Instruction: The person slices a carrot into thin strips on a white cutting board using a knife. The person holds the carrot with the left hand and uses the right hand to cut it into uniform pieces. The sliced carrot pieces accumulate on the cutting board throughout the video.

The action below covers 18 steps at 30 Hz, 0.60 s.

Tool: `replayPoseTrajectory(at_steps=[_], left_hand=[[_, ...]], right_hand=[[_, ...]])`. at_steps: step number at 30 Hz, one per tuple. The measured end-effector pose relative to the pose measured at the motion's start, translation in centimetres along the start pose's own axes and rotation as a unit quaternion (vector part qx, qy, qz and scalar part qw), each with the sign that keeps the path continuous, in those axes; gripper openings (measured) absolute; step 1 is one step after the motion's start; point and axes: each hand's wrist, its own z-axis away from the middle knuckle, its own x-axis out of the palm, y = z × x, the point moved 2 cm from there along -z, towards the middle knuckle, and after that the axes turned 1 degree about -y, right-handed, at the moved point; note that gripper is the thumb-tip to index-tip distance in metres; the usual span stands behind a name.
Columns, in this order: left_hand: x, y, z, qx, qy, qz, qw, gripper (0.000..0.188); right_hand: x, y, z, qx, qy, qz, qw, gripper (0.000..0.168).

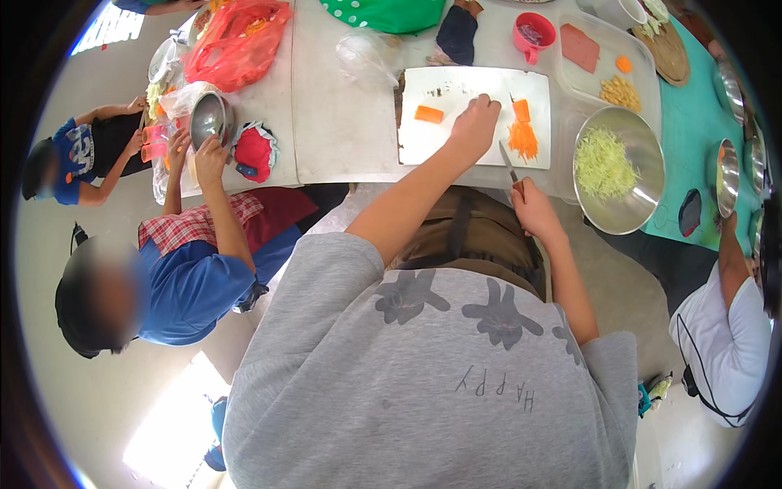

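Observation:
My right hand (533,206) grips the handle of a kitchen knife (507,162), its blade angled up over the front edge of a white cutting board (452,147). Above the board's middle is my left hand (476,125), fingers bent together; whether something small is between the fingertips cannot be told. A carrot block (429,114) lies left of that hand. To its right, another carrot piece (520,110) touches a pile of carrot strips (523,142). A steel bowl (650,183) of shredded pale green vegetable (603,164) stands right of the board.
Behind the bowl, a clear plastic tray (650,67) holds pink slices, yellow cubes and a carrot piece. A pink cup (534,35), a dark cloth (457,35) and a clear plastic bag (366,54) lie beyond the board. Co-workers stand at left and right, one holding a metal bowl (211,119).

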Motion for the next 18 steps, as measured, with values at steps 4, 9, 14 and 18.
replayPoseTrajectory(at_steps=[4,9,14,18], left_hand=[[0.3,0.0,-0.8,-0.034,0.011,0.011,0.999,0.027],[1.9,1.0,-0.5,0.029,0.037,0.105,0.993,0.027],[1.4,-0.1,-0.9,-0.018,0.107,0.155,0.982,0.035],[2.9,1.4,-0.4,0.035,0.086,0.100,0.991,0.033]], right_hand=[[-0.3,0.7,0.9,0.003,0.014,0.008,1.000,0.022],[-1.1,0.6,1.6,0.000,0.046,-0.016,0.999,0.022],[-1.5,0.9,2.0,0.005,0.058,-0.021,0.998,0.021],[-1.3,1.4,1.8,-0.005,0.069,-0.006,0.998,0.021]])
